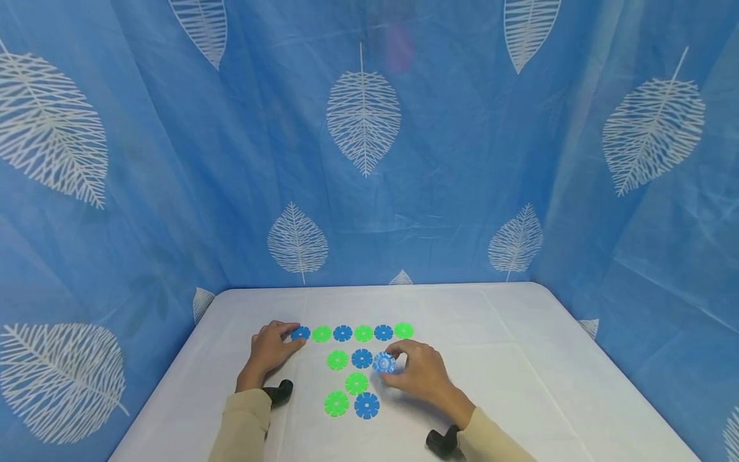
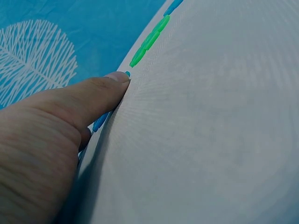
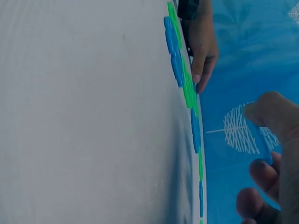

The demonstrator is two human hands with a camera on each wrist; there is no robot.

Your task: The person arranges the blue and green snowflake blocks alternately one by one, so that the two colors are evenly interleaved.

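My left hand (image 1: 269, 350) rests on the table at the left end of a row of interlocking discs, pinching a flat blue disc (image 1: 300, 333) between thumb and fingers. In the left wrist view the thumb (image 2: 105, 91) is right at that disc's edge. Raised over the table, my right hand (image 1: 421, 372) grips another blue disc (image 1: 384, 363) by its rim; it looks paler than the others. From the right wrist view this disc (image 3: 262, 142) appears edge-on between thumb and fingers. Nearest to it lie a blue disc (image 1: 362, 359) and a green disc (image 1: 356, 384).
The back row alternates blue and green, ending in a green disc (image 1: 404, 330) on the right. Nearer the front lie a green disc (image 1: 337, 403) and a blue disc (image 1: 367, 405). A white cloth covers the table (image 1: 519, 385); blue leaf-patterned curtains (image 1: 439, 160) surround it.
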